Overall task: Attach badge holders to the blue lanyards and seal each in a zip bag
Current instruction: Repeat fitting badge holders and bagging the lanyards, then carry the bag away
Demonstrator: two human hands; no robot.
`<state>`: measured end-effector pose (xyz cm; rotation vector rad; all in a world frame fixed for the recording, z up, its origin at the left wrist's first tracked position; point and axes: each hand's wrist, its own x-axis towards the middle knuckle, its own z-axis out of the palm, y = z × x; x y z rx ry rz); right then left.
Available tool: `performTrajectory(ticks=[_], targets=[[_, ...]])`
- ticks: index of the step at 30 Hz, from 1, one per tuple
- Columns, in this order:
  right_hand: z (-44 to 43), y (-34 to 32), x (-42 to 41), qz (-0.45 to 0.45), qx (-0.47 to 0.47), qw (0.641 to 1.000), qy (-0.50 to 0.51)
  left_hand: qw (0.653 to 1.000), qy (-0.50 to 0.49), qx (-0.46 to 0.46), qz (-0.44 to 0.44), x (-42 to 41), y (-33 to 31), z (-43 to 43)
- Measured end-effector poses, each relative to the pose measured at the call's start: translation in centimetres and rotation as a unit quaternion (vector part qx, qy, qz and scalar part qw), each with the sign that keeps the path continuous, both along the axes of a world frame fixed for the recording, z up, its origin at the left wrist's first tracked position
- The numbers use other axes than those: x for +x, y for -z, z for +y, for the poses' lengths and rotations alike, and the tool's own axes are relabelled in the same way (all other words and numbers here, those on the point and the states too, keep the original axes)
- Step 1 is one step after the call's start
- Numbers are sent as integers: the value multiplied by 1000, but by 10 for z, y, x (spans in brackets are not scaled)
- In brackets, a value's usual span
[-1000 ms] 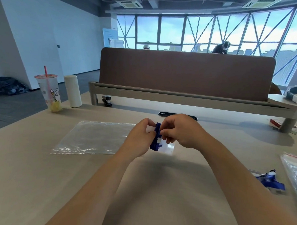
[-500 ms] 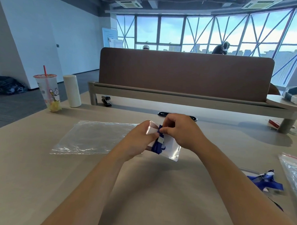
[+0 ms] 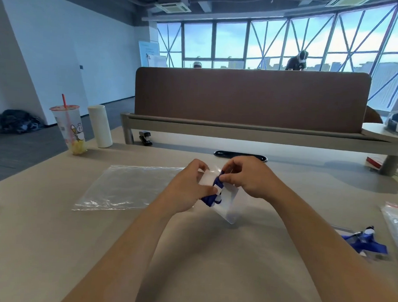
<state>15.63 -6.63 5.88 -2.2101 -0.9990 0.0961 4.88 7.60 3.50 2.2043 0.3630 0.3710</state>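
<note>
Above the middle of the table, my left hand (image 3: 187,191) and my right hand (image 3: 251,177) both hold a clear badge holder (image 3: 229,201) together with a folded blue lanyard (image 3: 211,197). The left hand pinches the holder's left side and the lanyard. At the holder's top edge, the right hand's fingertips pinch the lanyard end. The holder tilts down to the right. A large clear zip bag (image 3: 129,189) lies flat on the table to the left. Another blue lanyard (image 3: 364,243) lies at the right.
A drink cup with a red straw (image 3: 69,128) and a white cylinder (image 3: 100,126) stand at the back left. A stapler (image 3: 145,137) sits by the brown desk divider (image 3: 251,98). More zip bags (image 3: 394,223) lie at the right edge.
The badge holder has come out from between my hands and now hangs lower right, more of it visible. My hands have spread slightly apart.
</note>
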Motion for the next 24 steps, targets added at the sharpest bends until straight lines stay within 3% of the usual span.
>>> performTrajectory(ticks=[5, 10, 12, 17, 21, 24], targets=[[-2, 6, 2, 50, 43, 998, 15, 1000, -21, 9, -21, 7, 5, 3], [-1, 11, 0, 85, 110, 990, 31, 989, -25, -133, -66, 5, 0, 14], [0, 12, 1, 87, 125, 988, 40, 985, -51, -146, -78, 1, -4, 21], [5, 21, 5, 77, 104, 990, 61, 987, -68, 123, 76, -11, 9, 38], [5, 23, 7, 53, 79, 993, 70, 967, -7, 195, 162, -16, 26, 42], [7, 23, 8, 40, 61, 995, 68, 968, -12, 195, 160, -18, 29, 46]])
